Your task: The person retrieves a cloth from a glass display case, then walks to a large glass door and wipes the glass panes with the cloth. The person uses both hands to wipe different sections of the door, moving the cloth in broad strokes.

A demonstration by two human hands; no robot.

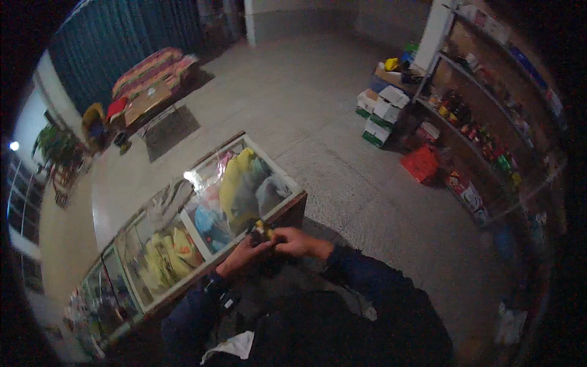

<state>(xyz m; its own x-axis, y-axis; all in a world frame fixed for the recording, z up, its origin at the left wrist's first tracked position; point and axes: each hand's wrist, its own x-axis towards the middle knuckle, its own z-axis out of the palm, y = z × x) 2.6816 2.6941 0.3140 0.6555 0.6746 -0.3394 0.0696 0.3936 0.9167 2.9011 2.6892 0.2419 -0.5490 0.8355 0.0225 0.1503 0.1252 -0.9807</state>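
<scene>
My left hand [244, 255] grips a small dark and yellow object [262, 229] just over the near edge of a glass-topped display case [299, 196]. My right hand [297, 243] meets it from the other side, its fingers pinching the same object. Blur and dim light hide what the object is. Under the glass lie yellow-green cloth or bagged goods [238, 188], a grey bundle [273, 194] and a light-blue item [208, 220]. Farther left in the case are folded yellow items [170, 252].
Shelves of bottles and packets [477, 133] line the right side. Stacked white-and-green cartons [381, 114] and a red crate [419, 164] stand on the floor there. Far left are a low table [149, 102], a striped-covered seat [146, 69], a wicker-like chair [94, 124] and a plant [57, 143].
</scene>
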